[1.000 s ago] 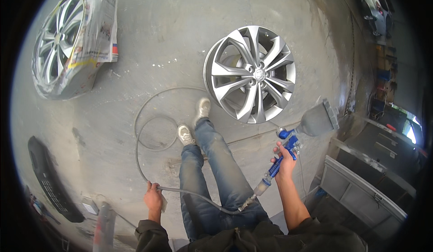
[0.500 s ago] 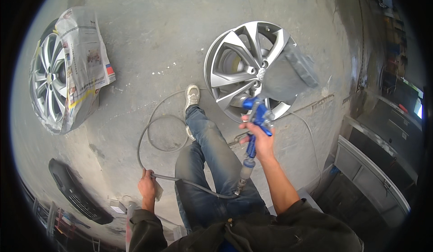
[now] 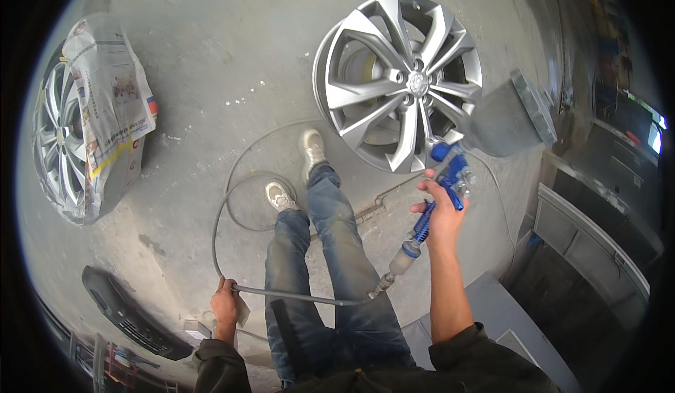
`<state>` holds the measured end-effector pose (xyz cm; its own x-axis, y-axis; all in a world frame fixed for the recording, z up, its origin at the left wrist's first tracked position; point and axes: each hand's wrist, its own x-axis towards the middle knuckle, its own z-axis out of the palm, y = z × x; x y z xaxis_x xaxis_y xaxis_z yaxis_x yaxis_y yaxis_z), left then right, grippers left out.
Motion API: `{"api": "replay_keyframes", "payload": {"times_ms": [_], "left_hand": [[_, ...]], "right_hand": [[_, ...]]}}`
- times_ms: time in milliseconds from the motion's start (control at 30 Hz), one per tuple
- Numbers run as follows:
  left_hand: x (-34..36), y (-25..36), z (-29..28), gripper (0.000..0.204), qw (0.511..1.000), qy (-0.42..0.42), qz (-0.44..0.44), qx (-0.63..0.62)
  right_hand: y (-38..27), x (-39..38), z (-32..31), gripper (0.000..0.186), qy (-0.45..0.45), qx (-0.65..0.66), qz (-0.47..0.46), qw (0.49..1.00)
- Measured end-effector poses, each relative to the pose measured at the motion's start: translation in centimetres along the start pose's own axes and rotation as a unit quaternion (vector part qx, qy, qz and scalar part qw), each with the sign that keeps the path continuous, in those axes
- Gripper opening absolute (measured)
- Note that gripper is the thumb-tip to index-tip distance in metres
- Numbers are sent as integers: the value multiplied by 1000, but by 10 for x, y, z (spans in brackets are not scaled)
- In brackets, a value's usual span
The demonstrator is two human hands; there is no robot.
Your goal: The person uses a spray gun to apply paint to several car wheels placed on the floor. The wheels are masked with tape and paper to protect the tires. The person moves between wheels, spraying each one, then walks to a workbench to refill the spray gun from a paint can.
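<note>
My right hand (image 3: 441, 217) grips a blue spray gun (image 3: 448, 161), whose grey cup (image 3: 508, 117) sits beside the lower right edge of a silver multi-spoke alloy wheel (image 3: 380, 98). A translucent cylindrical fitting (image 3: 403, 258) under the handle joins a grey hose (image 3: 295, 295) that crosses my legs. My left hand (image 3: 223, 303) is closed on that hose; a small pale flat piece behind its fingers is partly hidden. At the far left stands a second wheel (image 3: 60, 143), its surround wrapped in newspaper (image 3: 116, 94) and yellow tape.
A dark plastic bumper (image 3: 133, 316) lies at lower left, near a small pale box (image 3: 198, 328). Hose loops lie on the floor by my shoes. Grey panels (image 3: 583, 238) line the right side, with a light grey surface (image 3: 492, 316) at lower right.
Since half a second ago, the gun in my right hand has shifted right, uncovering more of the silver wheel, which appears higher in view. My left hand still holds the hose, slightly lower.
</note>
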<state>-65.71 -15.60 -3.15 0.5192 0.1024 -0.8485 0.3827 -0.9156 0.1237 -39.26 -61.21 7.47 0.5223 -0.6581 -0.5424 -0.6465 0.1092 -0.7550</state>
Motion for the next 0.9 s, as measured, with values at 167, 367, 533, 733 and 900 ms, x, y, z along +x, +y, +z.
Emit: {"api": "replay_keyframes", "payload": {"times_ms": [167,367,533,733,900], "left_hand": [[-20,-8,18,20,999,-43,12,13],[-31,20,34,21,999,-28,38,14],[-45,41,49,21,999,-15,23,34],[-56,58,56,21,998,-34,6,59],[-58,92,66,21,997,-15,21,78]], "right_hand": [[19,-40,0,33,-249,75,86,962],[38,-36,-26,30,-276,82,100,952],[49,-18,-74,32,-112,8,88,990],[56,-35,-127,36,-58,65,97,991],[81,-33,-160,31,-191,108,166,961]]}}
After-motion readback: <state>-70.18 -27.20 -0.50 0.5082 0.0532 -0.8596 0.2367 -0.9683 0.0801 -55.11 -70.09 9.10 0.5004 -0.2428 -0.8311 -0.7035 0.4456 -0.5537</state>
